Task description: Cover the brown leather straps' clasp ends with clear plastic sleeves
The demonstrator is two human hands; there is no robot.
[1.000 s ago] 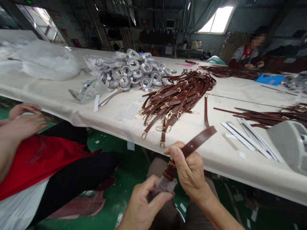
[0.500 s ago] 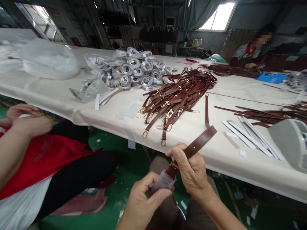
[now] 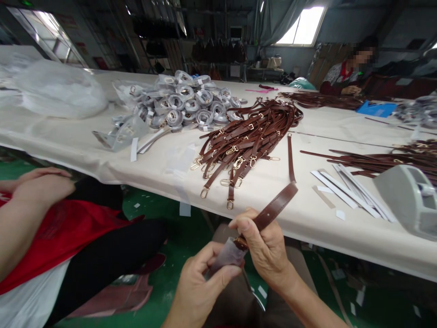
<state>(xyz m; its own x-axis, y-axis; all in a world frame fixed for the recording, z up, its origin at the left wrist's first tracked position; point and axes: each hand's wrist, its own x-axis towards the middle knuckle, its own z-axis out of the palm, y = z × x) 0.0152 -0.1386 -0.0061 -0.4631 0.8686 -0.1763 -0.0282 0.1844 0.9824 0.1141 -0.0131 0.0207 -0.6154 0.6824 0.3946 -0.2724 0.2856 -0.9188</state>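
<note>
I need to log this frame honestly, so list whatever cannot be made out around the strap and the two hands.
Head view only:
- End of the brown strap: hidden by the right hand and the clear wrap pinched by the left hand.
- Any clasp on that end: covered by fingers.
- Tape dispenser: cut off by the right edge.
- Wrapped coils: too small to read their labels.
</note>
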